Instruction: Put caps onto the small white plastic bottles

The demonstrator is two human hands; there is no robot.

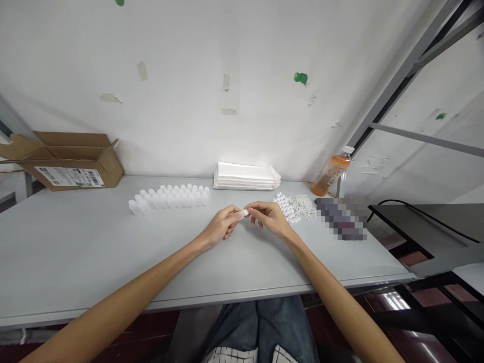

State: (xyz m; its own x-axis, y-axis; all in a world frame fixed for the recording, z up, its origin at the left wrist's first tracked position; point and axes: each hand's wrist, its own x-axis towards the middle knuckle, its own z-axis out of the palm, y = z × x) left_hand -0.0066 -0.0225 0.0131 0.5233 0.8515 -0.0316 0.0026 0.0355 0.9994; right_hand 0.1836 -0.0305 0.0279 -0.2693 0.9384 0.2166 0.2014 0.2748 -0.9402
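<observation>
One grey table (94,257) stretches from its front edge to one white stack (246,177), giving wide room on the near side. Nearer than the stack, two hands meet: the left hand (222,224) grasps one small white piece (242,214); the right hand's (269,217) fingertips are at its end, whether gripping I cannot tell. Right of the stack: white clips (286,205), tangled loops (303,207), uncountable, and one drink bottle (328,179). Left: small bottles (172,197), too packed to count, then one open box (111,166).

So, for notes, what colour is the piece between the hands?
The piece is white, shown in the head view.
</observation>
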